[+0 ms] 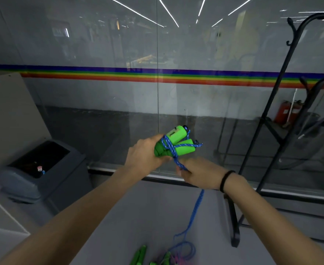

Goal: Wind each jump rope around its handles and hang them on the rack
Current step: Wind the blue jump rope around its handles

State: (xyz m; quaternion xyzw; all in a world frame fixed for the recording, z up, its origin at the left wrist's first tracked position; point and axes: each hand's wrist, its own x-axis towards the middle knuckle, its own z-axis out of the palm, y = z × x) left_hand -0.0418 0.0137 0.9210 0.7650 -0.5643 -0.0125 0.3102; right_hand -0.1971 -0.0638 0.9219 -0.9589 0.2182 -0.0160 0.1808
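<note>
My left hand (145,152) grips two green jump-rope handles (177,139) held together, pointing up and to the right. A blue braided rope (169,147) is wrapped a few turns around them. Just below and to the right, my right hand (199,173) pinches the same rope taut. The loose blue rope (197,207) hangs from that hand down to the floor, where it coils. A black metal rack (271,104) with curled hooks stands at the right, nothing hanging on it in view.
More green handles (140,256) and tangled blue and pink rope (176,259) lie on the floor at the bottom edge. A grey bin (42,169) stands at the left. A glass wall with a rainbow stripe (157,77) is straight ahead.
</note>
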